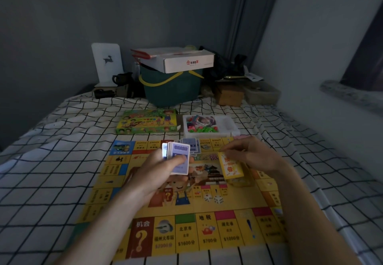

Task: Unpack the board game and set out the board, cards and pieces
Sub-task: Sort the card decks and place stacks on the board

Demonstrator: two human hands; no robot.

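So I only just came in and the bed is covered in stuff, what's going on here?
A person is setting up a board game on the bed. The board lies unfolded on the checked sheet. The left hand grips a deck of blue cards, and a few more blue cards lie on the board beyond it. The right hand holds a yellow pack over the board. Behind the board, the game box and a white tray of pieces sit side by side.

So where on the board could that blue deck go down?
Bare print lies on the yellow paper game board near the front edge. Crowded: far edge, with loose blue cards beyond the blue card deck; yellow card stack at right.
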